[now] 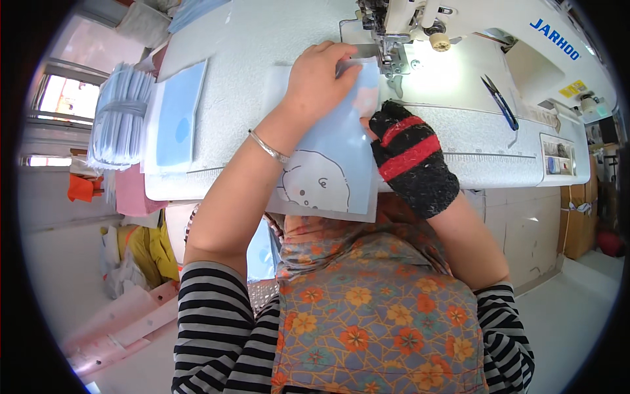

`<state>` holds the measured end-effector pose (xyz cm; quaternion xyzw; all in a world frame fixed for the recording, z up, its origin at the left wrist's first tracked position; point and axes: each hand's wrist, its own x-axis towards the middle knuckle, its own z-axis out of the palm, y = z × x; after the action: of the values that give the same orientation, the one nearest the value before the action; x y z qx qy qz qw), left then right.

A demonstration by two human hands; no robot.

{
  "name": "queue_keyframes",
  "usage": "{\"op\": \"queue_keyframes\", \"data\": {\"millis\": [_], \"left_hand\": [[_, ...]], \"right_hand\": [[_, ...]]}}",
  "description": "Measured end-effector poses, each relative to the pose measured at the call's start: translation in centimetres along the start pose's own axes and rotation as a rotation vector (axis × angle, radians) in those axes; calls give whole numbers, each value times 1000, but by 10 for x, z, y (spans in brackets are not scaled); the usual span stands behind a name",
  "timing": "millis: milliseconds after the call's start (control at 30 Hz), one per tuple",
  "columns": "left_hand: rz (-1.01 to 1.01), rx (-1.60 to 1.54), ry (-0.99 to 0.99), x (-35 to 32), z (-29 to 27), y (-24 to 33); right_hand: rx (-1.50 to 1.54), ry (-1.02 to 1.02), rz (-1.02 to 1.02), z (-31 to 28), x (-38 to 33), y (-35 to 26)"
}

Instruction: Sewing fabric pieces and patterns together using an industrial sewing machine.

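A light blue sheet (pixel 357 154), flat and glossy with a frosted border and a white cartoon animal, lies in front of me over the table's near edge. My left hand (pixel 318 79), bare with a silver bangle at the wrist, grips its far end, with curled fingers and thumb close to the presser foot (pixel 394 56) of a white sewing machine (pixel 459 20). At the sheet's right edge is my right hand (pixel 413 154), in a black glove with red stripes. Its fingers are bent and hold that edge; the fingertips are partly hidden.
Thread snips (pixel 500 104) lie right of the needle area. On the table's left are another blue sheet (pixel 177 118) and a banded bundle of sheets (pixel 119 121). A small parts tray (pixel 558 157) is set in the right corner. A cardboard box (pixel 577 220) stands beyond it.
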<state>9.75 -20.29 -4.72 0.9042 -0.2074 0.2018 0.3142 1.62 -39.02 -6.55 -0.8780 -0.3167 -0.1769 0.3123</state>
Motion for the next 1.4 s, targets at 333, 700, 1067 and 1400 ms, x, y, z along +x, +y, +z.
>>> {"op": "queue_keyframes", "data": {"millis": [333, 700, 1067, 1400], "left_hand": [[-53, -14, -118, 3, -3, -1], [242, 213, 16, -1, 0, 2], [261, 266, -106, -37, 12, 49], [272, 244, -79, -15, 21, 32]], "right_hand": [[8, -24, -4, -9, 1, -4], [18, -174, 51, -12, 5, -5], [-336, -84, -97, -33, 29, 59], [-498, -155, -77, -24, 50, 79]]}}
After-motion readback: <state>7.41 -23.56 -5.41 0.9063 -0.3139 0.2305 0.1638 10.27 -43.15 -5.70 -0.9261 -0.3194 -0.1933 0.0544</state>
